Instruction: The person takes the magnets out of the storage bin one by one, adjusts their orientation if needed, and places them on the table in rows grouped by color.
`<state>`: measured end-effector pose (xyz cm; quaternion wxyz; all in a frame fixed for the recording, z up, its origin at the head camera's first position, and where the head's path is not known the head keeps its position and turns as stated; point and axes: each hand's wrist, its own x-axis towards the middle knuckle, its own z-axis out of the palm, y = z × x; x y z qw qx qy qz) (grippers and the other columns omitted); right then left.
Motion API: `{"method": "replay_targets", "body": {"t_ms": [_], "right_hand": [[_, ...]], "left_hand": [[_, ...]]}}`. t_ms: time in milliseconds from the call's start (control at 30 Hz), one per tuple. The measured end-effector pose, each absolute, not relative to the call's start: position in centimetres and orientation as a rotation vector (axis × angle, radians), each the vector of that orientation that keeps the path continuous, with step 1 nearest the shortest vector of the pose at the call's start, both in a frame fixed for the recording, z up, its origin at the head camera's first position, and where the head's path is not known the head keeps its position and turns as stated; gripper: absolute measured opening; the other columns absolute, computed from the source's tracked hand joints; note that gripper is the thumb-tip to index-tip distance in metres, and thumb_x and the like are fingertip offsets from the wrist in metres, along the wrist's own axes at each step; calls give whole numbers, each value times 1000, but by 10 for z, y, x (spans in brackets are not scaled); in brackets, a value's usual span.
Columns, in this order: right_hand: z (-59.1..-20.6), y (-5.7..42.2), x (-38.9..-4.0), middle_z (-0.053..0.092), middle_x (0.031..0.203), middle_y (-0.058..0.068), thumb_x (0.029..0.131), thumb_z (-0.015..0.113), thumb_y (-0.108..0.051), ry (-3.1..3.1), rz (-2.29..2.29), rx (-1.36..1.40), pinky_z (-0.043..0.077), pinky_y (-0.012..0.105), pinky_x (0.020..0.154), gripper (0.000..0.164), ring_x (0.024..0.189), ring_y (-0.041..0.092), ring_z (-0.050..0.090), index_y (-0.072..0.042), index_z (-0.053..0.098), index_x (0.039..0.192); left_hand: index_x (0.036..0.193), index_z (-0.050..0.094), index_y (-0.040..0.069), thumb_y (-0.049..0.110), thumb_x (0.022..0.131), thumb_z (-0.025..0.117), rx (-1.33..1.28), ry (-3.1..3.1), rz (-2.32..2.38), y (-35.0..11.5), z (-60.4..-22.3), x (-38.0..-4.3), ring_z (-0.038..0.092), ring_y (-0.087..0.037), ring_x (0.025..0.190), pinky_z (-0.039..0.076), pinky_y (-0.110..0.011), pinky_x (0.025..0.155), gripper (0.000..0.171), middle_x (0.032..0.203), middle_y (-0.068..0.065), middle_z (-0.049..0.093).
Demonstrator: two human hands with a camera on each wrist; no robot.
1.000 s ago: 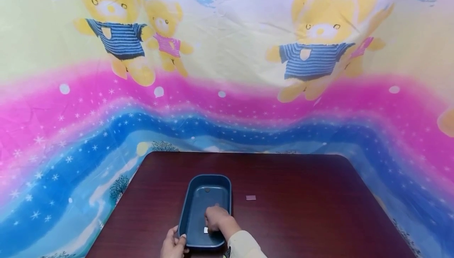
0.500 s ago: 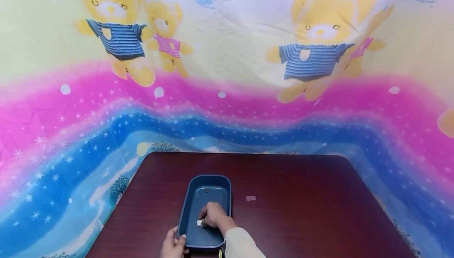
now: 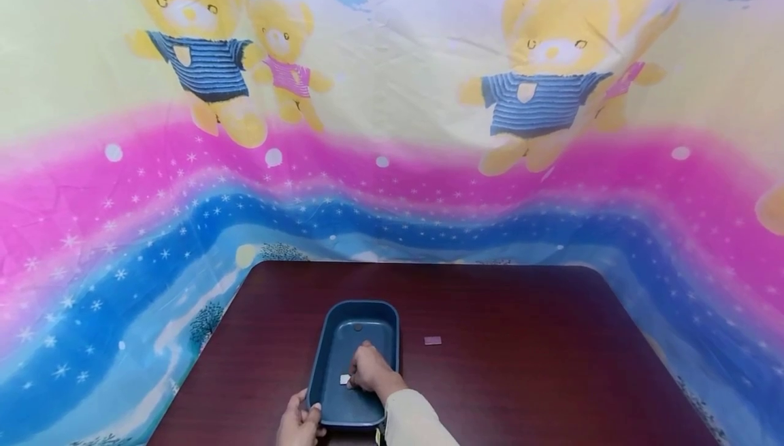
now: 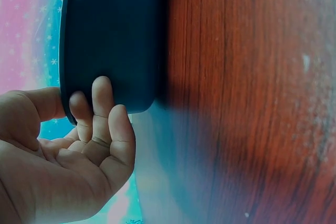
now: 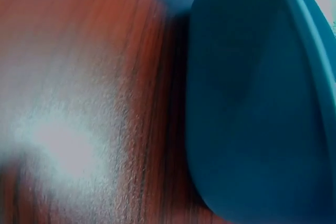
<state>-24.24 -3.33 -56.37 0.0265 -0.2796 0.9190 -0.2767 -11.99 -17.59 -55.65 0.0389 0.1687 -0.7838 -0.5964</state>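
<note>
A deep blue-green rectangular tray (image 3: 331, 337) with rounded corners stands on the table. My left hand (image 3: 298, 424) grips its near left corner; in the left wrist view, fingers (image 4: 102, 95) lie against the outer wall and the thumb is at the rim. Inside the tray, my right hand (image 3: 370, 370) is low over the floor, fingers bent. A small white piece (image 3: 344, 379), too small to tell its kind, sticks out from its fingertips, which seem to pinch it. The right wrist view shows only the tray's outer wall (image 5: 247, 103) and table, not the hand.
A small round brownish spot or disc (image 3: 358, 327) lies at the tray's far end. To the right of the tray, a small flat pinkish rectangle (image 3: 433, 340) lies on the dark red-brown table (image 3: 539, 364). A bear-printed cloth (image 3: 392, 92) hangs behind.
The right hand and the white piece have shifted left and farther from me inside the tray. The left hand and the tray have stayed put.
</note>
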Motion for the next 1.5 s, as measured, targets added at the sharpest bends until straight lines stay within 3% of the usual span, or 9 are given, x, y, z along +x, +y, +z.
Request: {"method": "replay_targets", "body": {"t_ms": [200, 267, 433, 500, 633, 733, 1067, 1267, 1500], "right_hand": [[-570, -37, -242, 41, 76, -4, 67, 83, -18, 2848, -792, -841, 40, 20, 55, 22, 63, 7, 42, -16, 64, 57], [-573, -39, -242, 44, 78, -4, 66, 84, -21, 2853, -780, -825, 42, 20, 59, 15, 68, 8, 46, -14, 70, 67], [-575, -42, -240, 47, 89, 1, 60, 87, -24, 2837, -791, -766, 46, 23, 70, 41, 81, 14, 53, -10, 75, 97], [-576, -42, -239, 45, 89, 2, 59, 88, -22, 2841, -802, -749, 46, 23, 68, 38, 77, 14, 53, -9, 75, 92], [-576, -39, -237, 40, 85, -1, 62, 86, -21, 2864, -794, -780, 42, 20, 56, 19, 63, 10, 47, -13, 69, 66], [-574, -37, -235, 38, 82, -3, 66, 84, -23, 2894, -731, -859, 38, 20, 52, 26, 57, 8, 42, -17, 61, 56], [-571, -41, -240, 40, 76, -6, 71, 77, -31, 2899, -521, -962, 36, 23, 51, 27, 55, 10, 40, -20, 56, 60], [-572, -41, -242, 40, 68, -9, 68, 76, -28, 2871, -659, -936, 35, 22, 50, 26, 53, 8, 38, -21, 52, 61], [-574, -40, -244, 46, 56, -13, 71, 74, -26, 2794, -851, -901, 36, 21, 48, 20, 48, 5, 41, -22, 55, 65]], "left_hand": [[124, 36, -16, 2, 88, 50, 497, -2401, -1800, -177, -556, -118, 55, -23, 47, 42, -31, 42, 43, 57, -4, 53], [124, 36, -16, 3, 87, 50, 505, -2411, -1787, -178, -557, -118, 56, -23, 47, 42, -31, 43, 43, 57, -4, 53], [124, 38, -15, 3, 87, 50, 531, -2434, -1754, -179, -561, -118, 55, -21, 47, 42, -31, 43, 43, 56, -3, 53], [124, 37, -15, 3, 87, 50, 521, -2439, -1756, -179, -562, -118, 55, -20, 47, 43, -31, 43, 43, 56, -3, 54], [124, 36, -16, 3, 87, 50, 496, -2430, -1781, -178, -562, -118, 56, -21, 47, 43, -31, 43, 44, 56, -3, 54], [124, 35, -17, 3, 88, 50, 491, -2418, -1802, -178, -561, -118, 56, -21, 47, 43, -31, 43, 43, 57, -4, 54], [124, 36, -15, 3, 88, 49, 513, -2414, -1797, -179, -558, -118, 56, -22, 47, 43, -32, 44, 43, 57, -4, 53], [125, 36, -15, 4, 88, 50, 513, -2429, -1800, -178, -560, -120, 56, -21, 48, 43, -32, 44, 43, 57, -3, 53], [125, 37, -14, 4, 87, 50, 517, -2412, -1799, -177, -559, -121, 58, -21, 49, 44, -32, 44, 43, 59, -3, 55]]}}
